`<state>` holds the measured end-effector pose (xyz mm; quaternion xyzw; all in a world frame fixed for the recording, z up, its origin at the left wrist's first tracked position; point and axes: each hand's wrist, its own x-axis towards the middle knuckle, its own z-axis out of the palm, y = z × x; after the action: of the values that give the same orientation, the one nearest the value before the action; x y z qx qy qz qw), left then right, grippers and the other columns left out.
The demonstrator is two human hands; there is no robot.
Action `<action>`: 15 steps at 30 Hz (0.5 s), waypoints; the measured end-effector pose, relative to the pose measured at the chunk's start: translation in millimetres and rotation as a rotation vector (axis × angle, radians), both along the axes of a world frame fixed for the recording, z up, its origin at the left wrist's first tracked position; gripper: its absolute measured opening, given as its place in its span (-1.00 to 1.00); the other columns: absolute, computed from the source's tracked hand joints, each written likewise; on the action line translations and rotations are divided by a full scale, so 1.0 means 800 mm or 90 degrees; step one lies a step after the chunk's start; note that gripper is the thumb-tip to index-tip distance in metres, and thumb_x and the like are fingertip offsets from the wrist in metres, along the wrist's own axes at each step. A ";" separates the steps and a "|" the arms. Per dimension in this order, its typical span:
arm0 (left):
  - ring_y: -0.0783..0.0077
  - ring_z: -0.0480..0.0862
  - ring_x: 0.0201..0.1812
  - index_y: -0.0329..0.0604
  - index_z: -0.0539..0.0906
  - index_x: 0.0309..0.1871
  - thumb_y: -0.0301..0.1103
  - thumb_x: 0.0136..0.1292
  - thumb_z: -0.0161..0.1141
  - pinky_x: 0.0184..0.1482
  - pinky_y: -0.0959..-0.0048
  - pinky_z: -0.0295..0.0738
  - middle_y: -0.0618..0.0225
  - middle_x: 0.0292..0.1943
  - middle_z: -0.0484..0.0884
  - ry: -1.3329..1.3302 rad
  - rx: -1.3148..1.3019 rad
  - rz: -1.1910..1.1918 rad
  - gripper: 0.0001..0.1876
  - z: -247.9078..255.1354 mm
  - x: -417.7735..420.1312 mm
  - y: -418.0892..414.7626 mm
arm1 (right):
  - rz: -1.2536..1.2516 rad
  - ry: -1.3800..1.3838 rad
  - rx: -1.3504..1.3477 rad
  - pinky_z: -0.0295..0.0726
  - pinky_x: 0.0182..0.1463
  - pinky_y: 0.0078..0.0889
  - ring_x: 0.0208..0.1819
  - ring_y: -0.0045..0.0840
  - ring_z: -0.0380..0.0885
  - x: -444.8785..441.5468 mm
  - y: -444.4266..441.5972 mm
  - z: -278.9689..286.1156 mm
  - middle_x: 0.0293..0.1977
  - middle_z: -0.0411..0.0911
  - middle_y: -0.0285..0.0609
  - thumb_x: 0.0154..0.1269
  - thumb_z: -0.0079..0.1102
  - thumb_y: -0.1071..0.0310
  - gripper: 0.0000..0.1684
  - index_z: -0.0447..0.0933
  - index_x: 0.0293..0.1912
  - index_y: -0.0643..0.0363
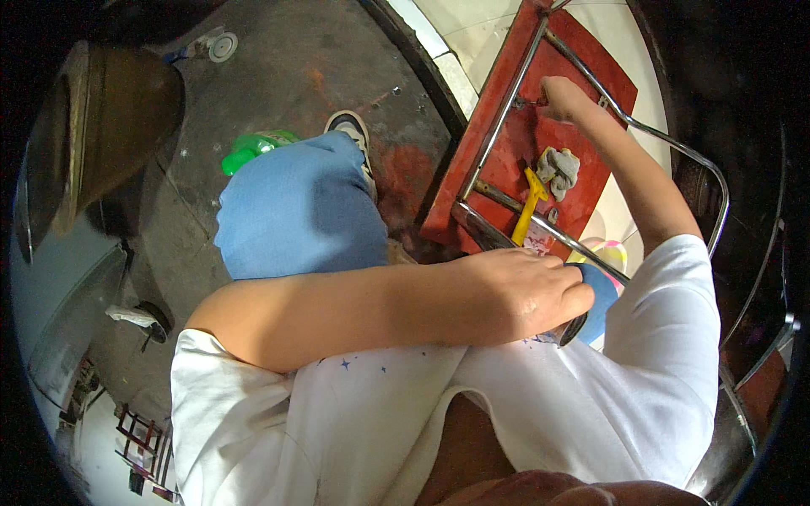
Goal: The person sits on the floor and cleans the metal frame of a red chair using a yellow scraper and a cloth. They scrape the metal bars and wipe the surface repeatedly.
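A red board (585, 60) with a chrome tubular frame (508, 114) on it lies before me, probably the underside of a small table or seat. My left hand (544, 294) is closed around a thick metal tube (487, 229) of the frame; its round end shows below my fingers. My right hand (560, 98) is at the board's upper part, by a thin metal piece (528, 102) near the frame; its fingertips are partly hidden, so its grip is unclear. Between the hands lie a yellow-handled tool (528, 209) and a crumpled grey cloth or glove (558, 172).
A green plastic bottle (253, 150) is on the dark floor (285, 69) beside my knee. A round white-topped object (223, 47) lies farther off, upper left. A large brown vessel-like object (126, 120) stands at the left. A raised dark edge borders pale tiles (471, 19).
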<state>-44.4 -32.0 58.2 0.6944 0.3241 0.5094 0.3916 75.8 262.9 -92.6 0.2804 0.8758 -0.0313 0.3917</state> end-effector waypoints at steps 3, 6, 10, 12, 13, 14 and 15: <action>0.22 0.62 -0.33 -0.25 0.43 -0.22 -0.45 0.13 0.14 -0.24 0.34 0.57 0.20 -0.41 0.47 -0.010 -0.002 -0.009 -0.82 0.001 -0.003 0.002 | 0.184 0.024 -0.025 0.62 -0.19 -0.06 -0.23 -0.07 0.64 0.013 -0.002 0.010 -0.37 0.62 0.07 0.19 0.11 0.42 -0.80 0.57 -0.17 0.23; 0.24 0.57 -0.25 -0.24 0.43 -0.17 -0.39 0.16 0.08 -0.16 0.31 0.51 0.23 -0.33 0.45 0.043 -0.015 -0.026 -0.80 -0.002 -0.001 -0.003 | 0.283 -0.002 -0.020 0.61 -0.22 -0.03 -0.27 -0.07 0.63 0.009 -0.020 0.013 -0.41 0.61 0.02 0.24 0.01 0.44 -0.79 0.54 -0.13 0.18; 0.27 0.58 -0.31 -0.24 0.48 -0.26 -0.38 0.12 0.09 -0.19 0.33 0.53 0.25 -0.39 0.46 0.057 -0.023 -0.008 -0.84 0.002 0.010 -0.005 | 0.197 0.065 0.002 0.60 -0.20 -0.03 -0.26 -0.06 0.62 0.015 0.003 -0.003 -0.40 0.61 0.00 0.22 0.05 0.42 -0.81 0.55 -0.17 0.14; 0.27 0.58 -0.32 -0.25 0.49 -0.26 -0.37 0.12 0.09 -0.19 0.33 0.53 0.25 -0.39 0.48 0.075 -0.017 -0.009 -0.83 0.004 0.014 -0.006 | 0.084 0.166 -0.003 0.60 -0.17 -0.02 -0.24 -0.05 0.62 0.038 -0.006 -0.017 -0.39 0.61 0.02 0.18 0.09 0.40 -0.82 0.57 -0.20 0.15; 0.27 0.58 -0.32 -0.25 0.49 -0.26 -0.37 0.12 0.08 -0.18 0.33 0.54 0.25 -0.39 0.49 0.085 -0.013 -0.009 -0.83 0.005 0.014 -0.005 | 0.027 0.217 -0.004 0.60 -0.16 -0.01 -0.23 -0.04 0.61 0.046 -0.008 -0.022 -0.38 0.61 0.03 0.16 0.11 0.39 -0.82 0.57 -0.21 0.15; 0.27 0.58 -0.32 -0.26 0.49 -0.25 -0.37 0.12 0.08 -0.18 0.33 0.54 0.25 -0.38 0.49 0.105 -0.020 -0.027 -0.83 0.005 0.015 -0.005 | -0.051 0.238 -0.012 0.60 -0.12 -0.04 -0.20 -0.04 0.61 0.048 -0.003 -0.028 -0.32 0.63 0.05 0.10 0.21 0.32 -0.81 0.61 -0.27 0.19; 0.26 0.58 -0.31 -0.26 0.49 -0.25 -0.37 0.12 0.08 -0.17 0.33 0.54 0.24 -0.37 0.50 0.123 -0.026 -0.048 -0.82 0.007 0.013 -0.004 | -0.096 0.218 0.003 0.60 -0.12 -0.08 -0.20 -0.07 0.62 0.044 -0.001 -0.029 -0.32 0.63 0.03 0.07 0.26 0.30 -0.79 0.61 -0.29 0.20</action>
<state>-34.3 -35.2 63.6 0.7437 0.3445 0.4184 0.3914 111.4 261.8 -115.7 0.3363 0.9064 -0.1060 0.2326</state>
